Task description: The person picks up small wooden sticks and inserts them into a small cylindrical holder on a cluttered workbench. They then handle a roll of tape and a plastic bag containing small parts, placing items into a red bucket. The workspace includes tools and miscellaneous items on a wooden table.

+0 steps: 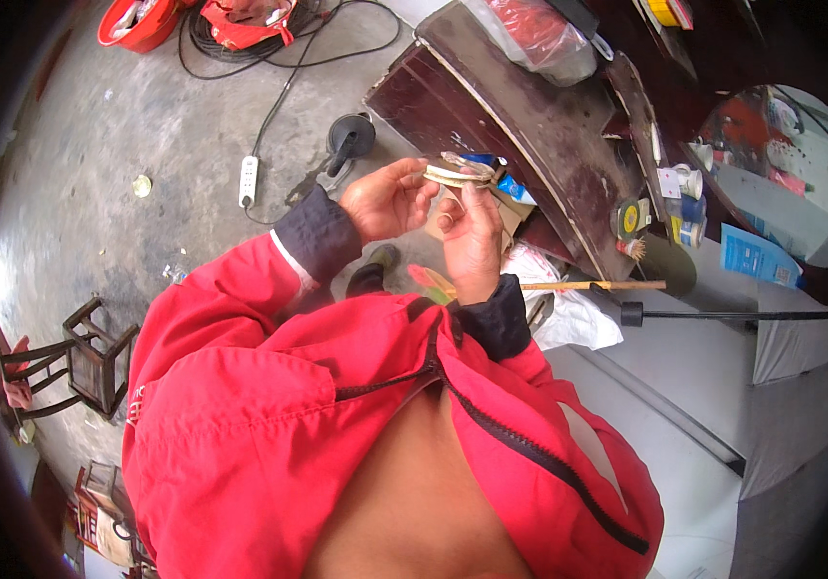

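Observation:
In front of my chest both hands meet at a thin, pale, curved strip (454, 178), seen nearly edge-on; its exact kind I cannot make out. My right hand (475, 236) is closed on its right part, with the thumb on top. The curled fingers of my left hand (385, 201) pinch around its left end, though the contact is partly hidden. Just behind the strip lie a crumpled brownish thing and a blue packet (513, 188) by a dark wooden board.
Dark wooden furniture (539, 125) stands ahead on the right. A black round-headed object (351, 137), a white power strip (249, 181) and a cable lie on the concrete floor. A wooden stick (592, 286) crosses a white bag (578, 323). Small stools (95, 362) are at left.

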`<state>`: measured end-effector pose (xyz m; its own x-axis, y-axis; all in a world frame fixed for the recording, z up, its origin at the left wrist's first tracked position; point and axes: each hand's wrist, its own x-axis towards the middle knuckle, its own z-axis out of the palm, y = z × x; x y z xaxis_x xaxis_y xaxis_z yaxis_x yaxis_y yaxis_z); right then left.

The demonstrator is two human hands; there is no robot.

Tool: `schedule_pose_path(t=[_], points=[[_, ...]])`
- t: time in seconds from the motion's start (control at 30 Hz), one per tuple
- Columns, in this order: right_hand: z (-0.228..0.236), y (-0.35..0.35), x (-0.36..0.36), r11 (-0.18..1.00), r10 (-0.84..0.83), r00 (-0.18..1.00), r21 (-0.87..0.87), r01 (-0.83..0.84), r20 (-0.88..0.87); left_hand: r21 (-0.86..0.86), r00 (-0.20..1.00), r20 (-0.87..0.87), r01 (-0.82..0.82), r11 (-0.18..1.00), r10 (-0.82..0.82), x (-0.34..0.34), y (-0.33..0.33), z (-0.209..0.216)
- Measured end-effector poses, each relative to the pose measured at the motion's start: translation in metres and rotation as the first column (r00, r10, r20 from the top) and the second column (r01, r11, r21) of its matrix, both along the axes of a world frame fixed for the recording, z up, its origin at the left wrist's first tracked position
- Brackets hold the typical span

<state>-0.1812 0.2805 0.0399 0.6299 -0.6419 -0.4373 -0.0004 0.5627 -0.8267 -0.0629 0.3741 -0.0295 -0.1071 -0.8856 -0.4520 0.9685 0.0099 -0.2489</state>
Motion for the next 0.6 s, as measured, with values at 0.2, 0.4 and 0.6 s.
schedule_pose_path(t=[0.2, 0.4, 0.6], points=[[-0.003, -0.004, -0.007, 0.962, 0.06, 0.994, -0.261, -0.081, -0.089, -0.031, 0.998, 0.022, 0.06, 0.998, -0.06, -0.014, -0.002, 0.0], [-0.003, -0.006, -0.017, 0.912, 0.096, 0.989, -0.388, -0.133, -0.112, -0.009, 0.986, 0.061, 0.153, 0.988, -0.152, -0.025, -0.005, 0.003], [-0.002, -0.004, -0.027, 0.898, 0.1, 0.988, -0.418, -0.14, -0.115, -0.077, 0.966, 0.169, 0.212, 0.974, -0.197, -0.036, -0.003, 0.005]])
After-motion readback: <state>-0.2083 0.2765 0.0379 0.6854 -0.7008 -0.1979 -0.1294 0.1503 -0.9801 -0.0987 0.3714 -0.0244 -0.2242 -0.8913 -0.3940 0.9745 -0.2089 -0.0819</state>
